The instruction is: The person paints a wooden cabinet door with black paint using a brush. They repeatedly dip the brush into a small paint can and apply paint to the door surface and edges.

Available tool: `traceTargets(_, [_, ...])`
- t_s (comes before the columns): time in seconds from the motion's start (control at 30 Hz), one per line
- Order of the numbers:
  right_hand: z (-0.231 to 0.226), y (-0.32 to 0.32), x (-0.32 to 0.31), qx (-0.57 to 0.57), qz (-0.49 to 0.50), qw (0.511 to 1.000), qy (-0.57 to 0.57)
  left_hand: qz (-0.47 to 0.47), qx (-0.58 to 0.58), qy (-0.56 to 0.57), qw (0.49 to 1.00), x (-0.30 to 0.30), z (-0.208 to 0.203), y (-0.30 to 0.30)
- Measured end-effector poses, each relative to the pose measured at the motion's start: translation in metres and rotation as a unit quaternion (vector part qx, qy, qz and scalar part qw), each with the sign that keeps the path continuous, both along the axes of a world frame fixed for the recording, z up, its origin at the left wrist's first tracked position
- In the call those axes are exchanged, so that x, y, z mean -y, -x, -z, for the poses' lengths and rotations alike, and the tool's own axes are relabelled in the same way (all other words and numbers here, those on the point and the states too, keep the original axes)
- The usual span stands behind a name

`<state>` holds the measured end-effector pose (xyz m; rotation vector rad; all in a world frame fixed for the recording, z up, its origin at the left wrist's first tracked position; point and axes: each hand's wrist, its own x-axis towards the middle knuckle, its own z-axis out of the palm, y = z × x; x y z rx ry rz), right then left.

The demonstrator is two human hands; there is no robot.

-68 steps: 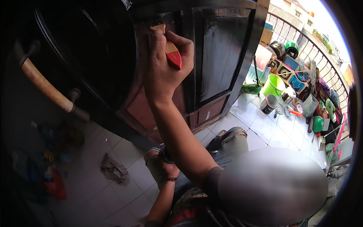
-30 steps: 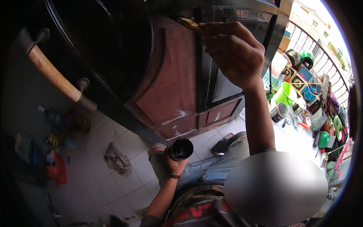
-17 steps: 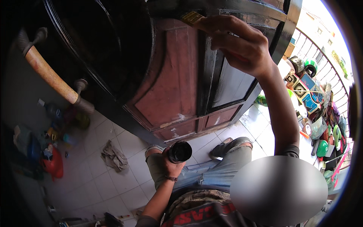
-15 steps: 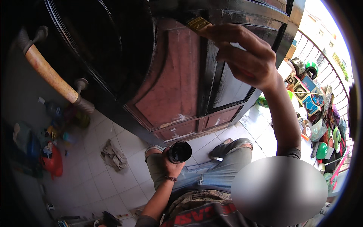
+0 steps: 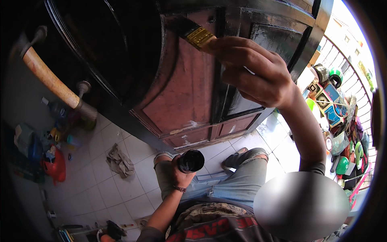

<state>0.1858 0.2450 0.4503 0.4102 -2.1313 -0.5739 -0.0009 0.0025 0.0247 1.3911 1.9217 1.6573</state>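
Note:
My right hand (image 5: 258, 68) is closed round the handle of a flat paintbrush (image 5: 198, 37), whose dark bristles touch the upper part of a reddish-brown panel (image 5: 181, 92) in the door. Glossy black paint covers the frame (image 5: 218, 88) around that panel and the panel to its right. Low near my lap, my left hand (image 5: 180, 171) grips a small round can (image 5: 191, 161), dark inside. What exactly the can holds is too dark to tell apart from its walls. The lower door panels (image 5: 229, 128) are reddish brown with whitish patches.
A long door handle (image 5: 50, 76) juts out at the left. A crumpled cloth (image 5: 120, 161) lies on the white tiled floor (image 5: 137, 183). A red container (image 5: 54, 166) and bottles stand at far left; helmets (image 5: 336, 76) and piled goods line the railing at right.
My right hand has moved the paintbrush left and slightly down, from the black frame's top onto the reddish panel's top. My left hand still holds the can in nearly the same place.

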Motion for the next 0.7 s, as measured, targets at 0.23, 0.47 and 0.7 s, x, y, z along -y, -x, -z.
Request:
traceTargets(0.23, [-0.011, -0.015, -0.012, -0.063, 0.04, 0.997, 0.034, 0.0, -0.032, 0.019, 0.999, 0.0, -0.01, -0.002])
traceTargets(0.47, [-0.015, -0.003, 0.003, -0.061, 0.032, 0.985, 0.157, 0.011, -0.035, -0.009, 0.999, 0.0, -0.011, 0.0])
traceTargets(0.7, [0.002, -0.005, 0.02, -0.168, 0.018, 0.968, 0.185, 0.03, -0.002, -0.007, 1.0, -0.003, -0.005, 0.003])
